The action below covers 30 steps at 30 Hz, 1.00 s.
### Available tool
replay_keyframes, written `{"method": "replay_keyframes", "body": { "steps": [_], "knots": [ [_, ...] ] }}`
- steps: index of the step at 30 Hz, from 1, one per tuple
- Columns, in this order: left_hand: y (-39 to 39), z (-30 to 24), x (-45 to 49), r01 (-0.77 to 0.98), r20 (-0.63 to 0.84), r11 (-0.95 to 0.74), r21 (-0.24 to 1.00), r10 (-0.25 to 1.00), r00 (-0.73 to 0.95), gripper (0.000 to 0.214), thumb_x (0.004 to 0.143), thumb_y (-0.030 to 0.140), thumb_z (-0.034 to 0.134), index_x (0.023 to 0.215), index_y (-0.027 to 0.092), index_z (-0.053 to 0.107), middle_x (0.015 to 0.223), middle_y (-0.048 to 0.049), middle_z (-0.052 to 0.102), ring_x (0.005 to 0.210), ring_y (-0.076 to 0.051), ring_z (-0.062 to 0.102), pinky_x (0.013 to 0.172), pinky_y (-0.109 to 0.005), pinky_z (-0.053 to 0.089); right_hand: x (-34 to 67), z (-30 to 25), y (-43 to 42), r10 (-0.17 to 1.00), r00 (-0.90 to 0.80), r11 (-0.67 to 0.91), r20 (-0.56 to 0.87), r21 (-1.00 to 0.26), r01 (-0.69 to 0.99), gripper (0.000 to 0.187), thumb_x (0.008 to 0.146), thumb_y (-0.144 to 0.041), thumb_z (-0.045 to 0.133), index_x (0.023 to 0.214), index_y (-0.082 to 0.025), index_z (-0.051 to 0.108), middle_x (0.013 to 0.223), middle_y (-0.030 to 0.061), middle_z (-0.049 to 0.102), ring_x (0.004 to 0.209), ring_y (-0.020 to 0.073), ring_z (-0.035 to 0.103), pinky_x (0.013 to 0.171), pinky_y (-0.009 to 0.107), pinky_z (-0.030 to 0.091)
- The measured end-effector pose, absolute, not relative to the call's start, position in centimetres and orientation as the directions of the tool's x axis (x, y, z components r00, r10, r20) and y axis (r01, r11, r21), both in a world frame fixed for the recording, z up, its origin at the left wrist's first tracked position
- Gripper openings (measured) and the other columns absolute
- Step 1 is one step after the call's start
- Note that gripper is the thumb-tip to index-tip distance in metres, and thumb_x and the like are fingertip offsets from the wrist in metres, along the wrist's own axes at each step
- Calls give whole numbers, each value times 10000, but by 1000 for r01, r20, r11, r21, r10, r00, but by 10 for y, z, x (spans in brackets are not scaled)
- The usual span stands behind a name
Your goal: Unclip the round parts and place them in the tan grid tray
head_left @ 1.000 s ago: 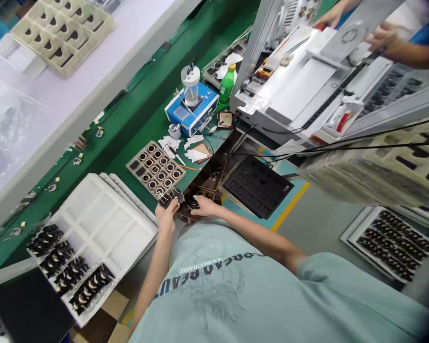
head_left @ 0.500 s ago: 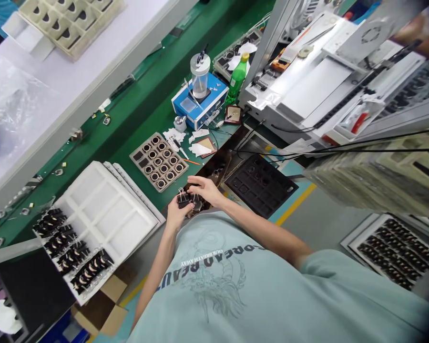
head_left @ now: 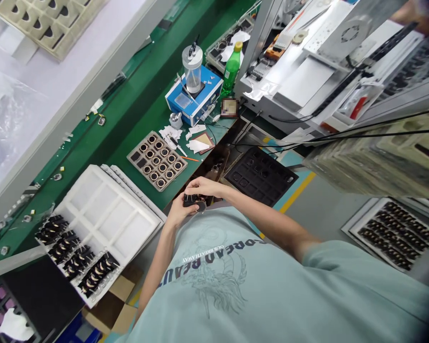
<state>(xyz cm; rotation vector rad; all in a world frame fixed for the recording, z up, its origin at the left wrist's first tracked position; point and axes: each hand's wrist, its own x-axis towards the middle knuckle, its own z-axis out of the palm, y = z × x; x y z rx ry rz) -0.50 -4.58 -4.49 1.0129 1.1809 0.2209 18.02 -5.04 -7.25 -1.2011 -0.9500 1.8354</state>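
Observation:
My left hand [head_left: 179,209] is closed around a black binder clip [head_left: 189,200], just in front of my shirt at the bench edge. A dark round disc-like part [head_left: 200,206] shows beside the clip, by my left thumb; whether the clip grips it I cannot tell. My right hand [head_left: 204,186] reaches over from the other side, its fingers pinched at the top of the clip. Those fingertips partly cover the clip's wire handles. Nearest on the green bench is a tray of round, gold-rimmed parts [head_left: 157,161].
To the left, a white foam tray [head_left: 110,202] carries rows of black clips [head_left: 99,274]. Behind are a blue box-shaped device [head_left: 195,97], a green bottle [head_left: 231,69] and an orange stick [head_left: 190,158]. A black tray [head_left: 259,176] lies lower right, near stacked beige trays [head_left: 372,166].
My right hand has come in from spread fingers to a pinch on the binder clip. The clip and round part have turned slightly in my left hand. The view has shifted a little.

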Motion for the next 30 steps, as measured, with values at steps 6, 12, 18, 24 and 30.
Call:
{"method": "replay_keyframes", "body": {
  "steps": [6, 12, 18, 24, 30],
  "knots": [
    [-50, -56, -19, 364, -763, 678, 638, 492, 420, 625, 546, 249, 919, 1097, 124, 653, 949, -72, 680, 795, -197, 663, 678, -338, 597, 168, -80, -52, 922, -194, -347, -336, -938, -26, 457, 739, -568, 728, 814, -122, 800, 718, 27, 702, 663, 144, 557, 615, 246, 398],
    [-62, -71, -53, 186, -826, 811, 554, 509, 242, 622, 584, 159, 898, 1161, 150, 667, 927, -52, 685, 774, -157, 676, 679, -279, 604, 166, -122, -60, 884, -133, -440, -447, -894, 82, 560, 765, -634, 676, 956, -119, 784, 776, 40, 689, 724, 175, 593, 671, 271, 443],
    [-53, -96, -46, -104, -851, 878, 467, 478, 216, 263, 714, 105, 813, 946, 142, 695, 886, -54, 722, 688, -103, 677, 641, -190, 585, 155, -143, -94, 928, -111, -358, -356, -934, 4, 951, 516, -441, 909, 1382, -232, 578, 1392, 138, 578, 1242, 285, 553, 1031, 421, 439],
    [-37, -111, 45, -17, -834, 907, 421, 395, 386, 146, 763, 101, 765, 888, 118, 690, 872, -82, 720, 688, -111, 683, 694, -208, 586, 190, -129, -113, 947, 131, -261, -293, -941, -215, 609, 655, -464, 819, 1178, -197, 657, 1128, 85, 712, 995, 226, 665, 964, 399, 492],
    [-16, -125, 107, 25, -839, 860, 510, 491, 235, 195, 877, 329, 640, 930, 143, 620, 743, -58, 653, 597, -137, 641, 649, -294, 571, 254, -132, -89, 809, 479, -528, -342, -781, 333, 393, 739, -333, 748, 1091, -174, 677, 966, 97, 702, 962, 272, 652, 929, 406, 479]
  ]
}}
